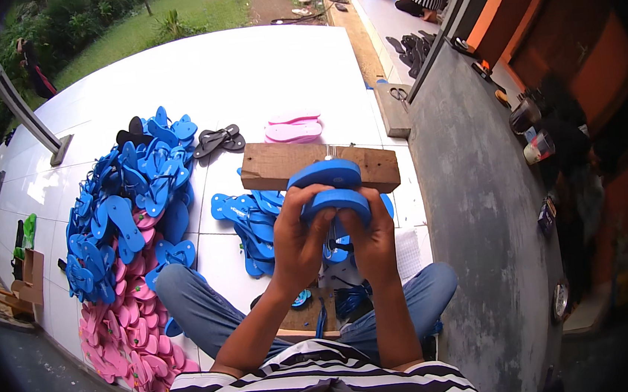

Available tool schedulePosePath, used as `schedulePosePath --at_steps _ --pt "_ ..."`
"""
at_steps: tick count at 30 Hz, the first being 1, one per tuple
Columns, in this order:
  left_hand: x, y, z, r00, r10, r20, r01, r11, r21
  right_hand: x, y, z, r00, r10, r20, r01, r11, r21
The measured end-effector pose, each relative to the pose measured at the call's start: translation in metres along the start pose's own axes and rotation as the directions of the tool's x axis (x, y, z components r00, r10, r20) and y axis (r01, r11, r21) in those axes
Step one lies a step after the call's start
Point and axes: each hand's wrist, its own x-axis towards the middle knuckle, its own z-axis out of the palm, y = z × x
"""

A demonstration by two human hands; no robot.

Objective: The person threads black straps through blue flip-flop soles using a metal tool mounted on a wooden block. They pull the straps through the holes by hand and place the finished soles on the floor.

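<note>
Centre of frame: left hand (pixel 297 244) and right hand (pixel 372 239), forearms raised from the lower edge, fingers clamped together around a bent blue flip-flop sole (pixel 330 185) above the wooden block (pixel 274 166).

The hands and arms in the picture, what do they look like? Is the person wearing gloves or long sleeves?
No gloves: the left hand and right hand are bare, with no rings, watch or bands that I can see. The forearms are bare too, so no long sleeves. Near the shoulders there is a black-and-white striped shirt, and blue jeans cover the legs.
</note>
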Motion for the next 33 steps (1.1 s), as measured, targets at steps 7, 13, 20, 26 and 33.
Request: schedulePosePath --at_steps 7,13,20,26,33 --pt "0.0 0.007 -0.008 0.993 -0.091 0.074 0.107 0.962 -0.251 -0.022 0.002 0.009 0.952 -0.243 -0.187 0.158 0.912 -0.38" --pt "0.014 0.014 -0.032 0.966 -0.096 0.241 0.077 0.993 0.086 -0.058 0.009 0.018 0.953 -0.266 -0.144 0.202 0.915 -0.35" --pt "0.034 0.016 -0.035 0.881 -0.016 0.473 -0.016 0.998 0.063 -0.045 -0.029 -0.002 0.925 -0.37 0.085 0.338 0.703 -0.626" --pt "0.038 0.011 -0.023 0.899 -0.012 0.438 -0.012 0.999 0.053 -0.026 -0.062 -0.02 0.863 -0.318 0.393 0.502 0.454 -0.736" --pt "0.013 0.016 -0.02 0.938 -0.039 0.345 0.028 0.999 0.037 -0.023 -0.034 -0.028 0.908 -0.417 0.023 0.386 0.817 -0.429"
